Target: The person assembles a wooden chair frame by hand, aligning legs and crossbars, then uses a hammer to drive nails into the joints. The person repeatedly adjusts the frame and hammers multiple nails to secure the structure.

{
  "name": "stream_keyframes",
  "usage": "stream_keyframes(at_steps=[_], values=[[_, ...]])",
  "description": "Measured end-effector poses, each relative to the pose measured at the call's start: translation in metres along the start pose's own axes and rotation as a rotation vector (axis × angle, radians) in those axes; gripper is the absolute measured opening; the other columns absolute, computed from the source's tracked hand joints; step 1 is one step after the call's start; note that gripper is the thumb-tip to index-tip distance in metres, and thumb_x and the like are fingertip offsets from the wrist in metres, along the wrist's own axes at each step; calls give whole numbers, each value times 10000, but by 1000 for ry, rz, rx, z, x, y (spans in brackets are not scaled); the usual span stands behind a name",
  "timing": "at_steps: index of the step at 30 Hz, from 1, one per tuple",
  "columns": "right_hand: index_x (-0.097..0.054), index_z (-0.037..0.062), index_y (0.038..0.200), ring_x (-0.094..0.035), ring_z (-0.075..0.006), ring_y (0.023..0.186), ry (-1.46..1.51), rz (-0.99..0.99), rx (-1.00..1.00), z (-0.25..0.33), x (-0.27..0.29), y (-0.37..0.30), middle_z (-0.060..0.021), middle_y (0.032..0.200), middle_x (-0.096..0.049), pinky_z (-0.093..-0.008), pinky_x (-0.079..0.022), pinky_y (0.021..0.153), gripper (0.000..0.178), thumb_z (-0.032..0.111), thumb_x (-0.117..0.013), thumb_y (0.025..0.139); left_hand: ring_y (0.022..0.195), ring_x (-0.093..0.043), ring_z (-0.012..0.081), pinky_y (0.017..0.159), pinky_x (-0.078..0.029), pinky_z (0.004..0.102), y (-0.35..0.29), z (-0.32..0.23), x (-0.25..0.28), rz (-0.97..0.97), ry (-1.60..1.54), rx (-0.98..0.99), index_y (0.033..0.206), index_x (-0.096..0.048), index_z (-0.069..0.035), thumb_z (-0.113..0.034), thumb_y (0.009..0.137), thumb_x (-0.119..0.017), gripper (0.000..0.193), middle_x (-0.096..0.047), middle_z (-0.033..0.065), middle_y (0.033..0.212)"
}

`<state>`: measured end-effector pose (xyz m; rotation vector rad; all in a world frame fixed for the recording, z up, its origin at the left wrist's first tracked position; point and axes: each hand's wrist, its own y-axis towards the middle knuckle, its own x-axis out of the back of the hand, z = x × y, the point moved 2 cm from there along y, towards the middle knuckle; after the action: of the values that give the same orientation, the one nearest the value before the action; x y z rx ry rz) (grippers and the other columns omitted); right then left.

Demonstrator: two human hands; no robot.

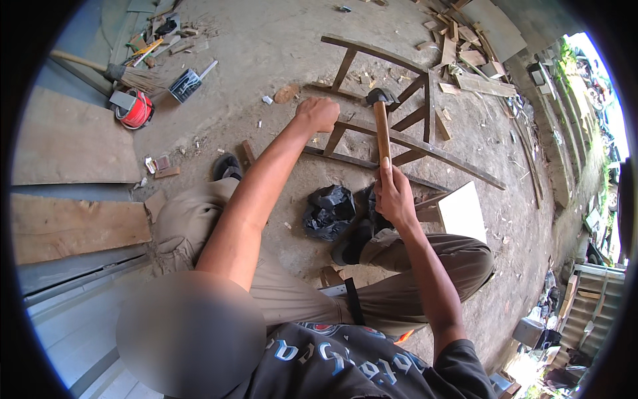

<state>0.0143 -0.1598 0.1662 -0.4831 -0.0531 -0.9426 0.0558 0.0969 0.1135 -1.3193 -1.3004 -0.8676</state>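
Observation:
A dark wooden frame (428, 154) of legs and crosspieces, like a stool or chair frame, lies on its side on the ground ahead of me. My left hand (318, 114) is closed at the near-left end of one of its rails; the fingers' undersides are hidden. Upright in my right hand (395, 193) is a hammer (382, 130), gripped low on its wooden handle with the thumb along it. Its dark metal head is up, in front of the frame's rails as I see it. A black plastic bag (329, 211) sits on the ground between my feet.
To the right of my feet stands a white-faced board (463, 211). Scrap wood (465, 53) is heaped at the far right. A red bucket (135, 110), a broom (126, 74) and a dustpan (186, 85) are at the far left. Wooden boards (76, 226) lie near my left knee.

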Motion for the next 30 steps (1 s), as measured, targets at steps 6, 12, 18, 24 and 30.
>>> stream_keyframes(at_steps=[6, 12, 18, 24, 30], values=[[-479, 83, 886, -332, -48, 413, 44, 86, -72, 14, -6, -9, 44, 611, -377, -223, -264, 365, 426, 475, -402, 1033, 878, -715, 324, 794, -587, 401, 2, 5, -4, 5, 39, -10, 848, -735, -33, -33, 730, -630, 158, -721, 178, 968], [-478, 84, 849, -368, -47, 428, 117, -106, 496, 33, -1, -16, 47, 598, -405, -213, -301, 370, 417, 431, -367, 1050, 878, -716, 317, 769, -593, 401, 1, -2, -1, 70, 12, 21, 842, -738, -41, -28, 745, -592, 175, -722, 178, 948], [-459, 91, 799, -375, -62, 405, 5, -17, 125, 12, 5, -14, 36, 568, -394, -240, -305, 356, 475, 495, -373, 1034, 932, -709, 324, 792, -589, 401, 11, 7, -2, 12, 43, 14, 894, -746, -39, -27, 766, -590, 202, -718, 183, 989], [-510, 39, 837, -445, -73, 471, -38, -14, 104, 16, 7, -9, 8, 619, -468, -258, -358, 416, 505, 496, -406, 1026, 958, -688, 371, 825, -571, 449, 12, 4, -10, 74, 7, 35, 909, -731, 0, -23, 735, -623, 206, -700, 224, 1001], [-529, 38, 833, -451, -109, 485, -136, -85, 164, 1, 2, 14, 0, 609, -473, -295, -378, 450, 464, 471, -498, 998, 910, -712, 319, 786, -588, 399, 3, -6, -5, 6, 63, -25, 865, -741, -75, -66, 738, -650, 156, -715, 198, 978]])
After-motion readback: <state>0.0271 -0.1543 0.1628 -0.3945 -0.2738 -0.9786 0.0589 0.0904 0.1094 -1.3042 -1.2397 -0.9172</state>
